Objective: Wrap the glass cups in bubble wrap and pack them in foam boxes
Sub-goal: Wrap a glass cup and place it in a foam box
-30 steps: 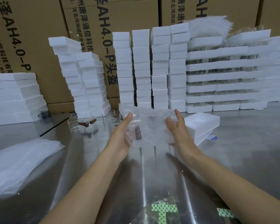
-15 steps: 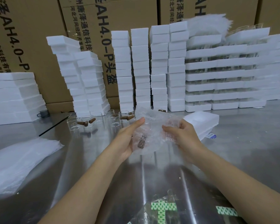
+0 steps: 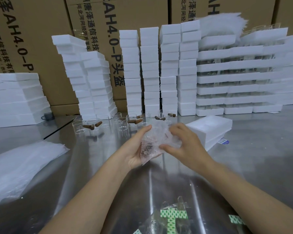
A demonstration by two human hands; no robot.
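Since one second ago: the wrap I saw spread flat between both hands is now a crumpled clear bubble-wrap bundle, lumpy, with a brown patch showing through it. It is held at view centre above the shiny steel table. The left hand cups it from beneath, thumb pressed on the top edge. The right hand has curled in, thumb and fingers pinching the wrap. A white rectangular foam box lies at 2 o'clock. Bare clear cylindrical glass cups stand at 11 o'clock.

One head-worn wide-angle view, facing forward and down across a steel table — near edge close below, foam box stacks and cartons beyond
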